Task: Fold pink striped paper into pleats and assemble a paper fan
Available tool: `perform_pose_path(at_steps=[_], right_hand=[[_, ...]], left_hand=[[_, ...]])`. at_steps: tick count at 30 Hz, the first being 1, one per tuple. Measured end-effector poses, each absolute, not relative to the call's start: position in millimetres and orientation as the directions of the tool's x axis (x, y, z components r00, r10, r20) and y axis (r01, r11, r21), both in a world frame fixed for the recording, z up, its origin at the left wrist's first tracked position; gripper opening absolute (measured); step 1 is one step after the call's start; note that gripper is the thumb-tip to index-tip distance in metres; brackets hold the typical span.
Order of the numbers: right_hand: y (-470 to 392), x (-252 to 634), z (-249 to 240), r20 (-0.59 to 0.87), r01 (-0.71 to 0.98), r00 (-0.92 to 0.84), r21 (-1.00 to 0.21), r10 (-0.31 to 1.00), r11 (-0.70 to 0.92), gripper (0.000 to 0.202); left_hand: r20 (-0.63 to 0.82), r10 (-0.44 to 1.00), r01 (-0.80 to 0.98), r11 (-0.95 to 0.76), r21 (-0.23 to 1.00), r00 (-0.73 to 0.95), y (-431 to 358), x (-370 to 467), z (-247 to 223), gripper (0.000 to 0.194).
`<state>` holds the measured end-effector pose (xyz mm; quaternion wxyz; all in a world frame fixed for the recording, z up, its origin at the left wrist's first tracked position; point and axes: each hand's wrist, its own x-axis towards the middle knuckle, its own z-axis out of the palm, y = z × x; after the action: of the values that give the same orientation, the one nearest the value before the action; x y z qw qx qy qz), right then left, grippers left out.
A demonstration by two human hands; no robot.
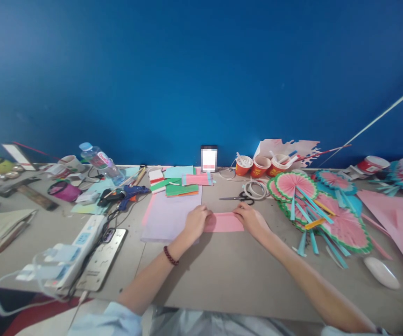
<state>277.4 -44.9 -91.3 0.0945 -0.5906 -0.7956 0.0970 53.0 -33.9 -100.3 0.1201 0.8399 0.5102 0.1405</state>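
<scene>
A strip of pink paper [224, 224] lies on the table in front of me, with a narrow folded band along its far edge. My left hand [197, 222] pinches its left end, fingers closed at the far corner. At the opposite end, my right hand [249, 218] pinches the far right corner. Just beyond the right hand lie black-handled scissors [245, 198] and a white roll of tape [255, 190]. Lilac paper sheets [169, 219] are beside the left hand, with green paper pieces [182, 187] on top.
Pink and green paper fans [292, 186] spread at the right, near a white computer mouse [381, 272]. Red paper cups [261, 167] stand along the blue wall. On the left are a power strip [82, 242], a phone [101, 261], a blue glue gun [131, 192] and a plastic bottle [103, 163].
</scene>
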Motion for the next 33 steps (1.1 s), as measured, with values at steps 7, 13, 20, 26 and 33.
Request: perform_pose_path(at_steps=[7,13,20,26,33], right_hand=[[-46.4,268.6,-78.6,-0.014,0.944,-0.311,-0.116,0.950,0.308,0.023],[-45.1,268.2,-82.2,-0.015,0.940,-0.339,-0.030,0.941,0.339,0.018],[-50.8,265.7,-98.7,0.062,0.932,-0.362,0.048,0.930,0.359,0.012],[-58.1,266.4,-106.4,0.118,0.929,-0.369,0.071,0.922,0.363,0.014],[-68.6,267.1,-107.4,0.155,0.921,-0.389,0.087,0.908,0.380,0.019]], left_hand=[[0.129,0.862,0.821,-0.506,0.264,0.490,-33.8,57.9,-99.5,0.022],[0.082,0.850,0.828,-0.526,0.191,0.521,-36.8,59.4,-102.6,0.028],[0.102,0.828,0.802,-0.560,0.209,0.552,-37.8,56.3,-105.8,0.022],[0.159,0.797,0.780,-0.604,0.165,0.583,-38.7,53.5,-114.1,0.018],[0.203,0.764,0.759,-0.640,0.118,0.612,-39.5,51.2,-123.1,0.016]])
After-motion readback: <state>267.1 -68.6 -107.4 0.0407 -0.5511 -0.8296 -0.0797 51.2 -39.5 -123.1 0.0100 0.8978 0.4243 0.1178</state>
